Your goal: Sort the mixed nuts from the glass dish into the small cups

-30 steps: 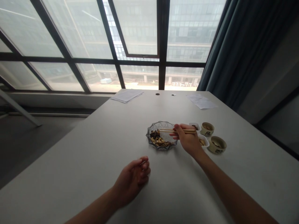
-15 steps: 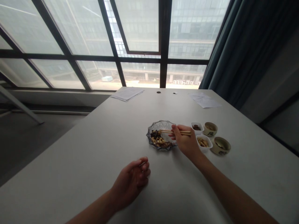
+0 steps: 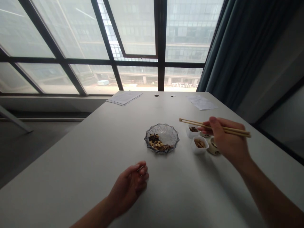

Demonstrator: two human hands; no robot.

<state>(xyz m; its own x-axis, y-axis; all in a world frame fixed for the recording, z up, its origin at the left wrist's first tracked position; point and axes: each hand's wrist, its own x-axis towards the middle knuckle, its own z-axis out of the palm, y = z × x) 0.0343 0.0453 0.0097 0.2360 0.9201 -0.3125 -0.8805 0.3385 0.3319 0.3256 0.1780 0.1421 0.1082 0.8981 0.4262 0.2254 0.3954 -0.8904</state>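
Wooden chopsticks [image 3: 190,122] are gripped between thumb and fingers by the right hand [image 3: 225,141], seen in the head cam raised over two small white cups [image 3: 199,145], clear of the glass dish [image 3: 166,130] of nuts and dark bits on the tabletop [image 3: 95,152]. The left hand [image 3: 128,186] is left loosely curled nearby, apparently holding nothing.

Inspection notes a full-height window wall of glass panes in dark metal frames [image 3: 161,31], one upper pane hinged, facing a multi-storey glass-fronted building [image 3: 185,31]. Daylight is diffuse and grey. A dark teal fabric curtain [image 3: 220,47] hangs right, beside a pale grey wall [image 3: 268,63]. A low pale sill [image 3: 47,104] meets a dull grey floor [image 3: 30,148]. A white rectangular table [image 3: 71,164] runs toward the glazing.
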